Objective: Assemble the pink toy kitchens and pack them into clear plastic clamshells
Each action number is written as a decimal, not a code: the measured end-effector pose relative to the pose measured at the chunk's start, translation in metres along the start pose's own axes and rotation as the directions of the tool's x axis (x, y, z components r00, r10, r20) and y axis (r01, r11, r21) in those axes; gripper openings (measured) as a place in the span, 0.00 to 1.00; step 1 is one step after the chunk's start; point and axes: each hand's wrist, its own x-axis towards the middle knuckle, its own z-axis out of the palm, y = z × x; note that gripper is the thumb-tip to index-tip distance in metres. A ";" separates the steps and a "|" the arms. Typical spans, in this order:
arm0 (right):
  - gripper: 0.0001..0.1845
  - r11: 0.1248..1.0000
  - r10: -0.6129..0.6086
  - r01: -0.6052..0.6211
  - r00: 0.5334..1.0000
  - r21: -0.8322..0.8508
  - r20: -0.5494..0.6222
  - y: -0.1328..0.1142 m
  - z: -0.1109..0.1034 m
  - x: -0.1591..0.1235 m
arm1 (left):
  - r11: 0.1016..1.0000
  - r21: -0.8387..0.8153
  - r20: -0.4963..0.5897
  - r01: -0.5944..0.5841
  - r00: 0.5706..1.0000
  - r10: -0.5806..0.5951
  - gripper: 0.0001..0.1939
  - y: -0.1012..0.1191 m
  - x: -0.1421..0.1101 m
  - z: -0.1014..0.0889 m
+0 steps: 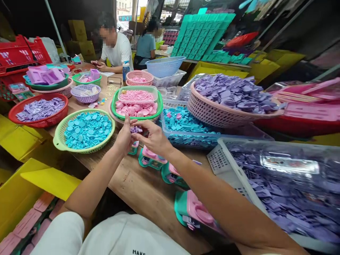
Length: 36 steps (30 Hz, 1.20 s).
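Note:
Between both hands, in front of the green basket, is a small purple plastic part. My left hand grips it from the left with the fingers closed. From the other side my right hand pinches the same part between thumb and fingers. Beneath and beside the hands stand several pink and teal toy pieces in a row, among them one pink-topped toy and a nearer, larger-looking one. Just beyond the hands sits the green basket with pink round pieces and a clear tub of small pink bits.
A lime basket of blue discs and a red basket of purple parts lie left. Right are a pink basket heaped with purple pieces and a white crate. A seated person works across the table. Yellow boxes flank it.

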 end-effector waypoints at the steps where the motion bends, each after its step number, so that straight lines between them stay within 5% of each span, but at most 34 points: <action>1: 0.15 1.000 0.011 -0.011 1.000 0.004 -0.010 0.000 -0.009 -0.003 | 1.000 -0.011 0.041 0.014 0.999 -0.013 0.30 0.000 -0.003 0.008; 5: 0.19 0.979 0.206 -0.205 0.977 0.017 -0.062 -0.001 -0.067 -0.026 | 0.988 0.150 0.135 0.039 0.989 -0.059 0.23 0.003 -0.008 0.021; 10: 0.20 0.922 0.369 -0.388 0.878 -0.003 -0.304 -0.017 -0.157 -0.077 | 0.914 0.397 0.177 -0.090 0.984 0.020 0.23 0.011 -0.008 0.001; 13: 0.18 0.893 0.404 -0.450 0.810 -0.010 -0.424 -0.026 -0.192 -0.111 | 0.859 0.485 0.144 -0.165 0.984 0.107 0.21 0.011 -0.002 -0.007; 18: 0.19 0.830 0.527 -0.552 0.738 0.072 -0.421 -0.024 -0.192 -0.142 | 0.733 0.590 0.294 -0.337 0.936 0.193 0.19 -0.007 -0.003 0.019; 23: 0.17 0.841 0.520 -0.540 0.793 0.027 -0.317 -0.025 -0.176 -0.147 | 0.563 0.672 0.458 -0.482 0.867 0.195 0.19 -0.015 -0.017 0.042; 32: 0.08 0.865 0.414 -0.501 0.684 0.025 -0.600 -0.017 -0.223 -0.172 | 0.468 0.792 0.164 -0.393 0.874 0.457 0.16 0.021 -0.020 -0.025; 36: 0.09 0.856 0.448 -0.517 0.727 0.013 -0.521 -0.020 -0.213 -0.172 | 0.366 0.858 0.115 -0.360 0.830 0.546 0.12 0.036 -0.023 -0.049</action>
